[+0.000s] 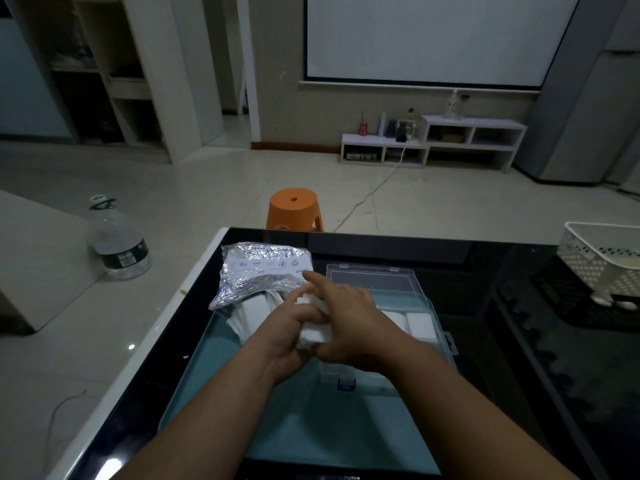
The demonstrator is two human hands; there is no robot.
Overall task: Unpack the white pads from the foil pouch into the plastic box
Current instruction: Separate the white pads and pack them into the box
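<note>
Head view looks down on a glossy black worktop (512, 358) with a pale edge, on which a teal tray (329, 431) lies. Over the tray, the left hand (292, 336) and the right hand (349, 322) meet around a small stack of white pads (313, 336). The left fingers (304, 315) are curled round the stack. The right hand pinches it from the other side, with its index finger straight and pointing at the foil pouch (263, 268).

The pouch lies crumpled at the tray's far left corner, and loose pads (254, 311) spill from its mouth. Just right of the hands is the clear plastic box (367, 372), its lid open, with stowed pads (419, 323) lying flat inside.

A white perforated basket (602, 261) sits at the worktop's far right. Beyond the worktop are a pale tiled floor (207, 188), an orange stool (296, 207), a large water bottle (119, 244), a low white shelf unit (433, 142) against the wall and a projection screen (433, 36) above it.
</note>
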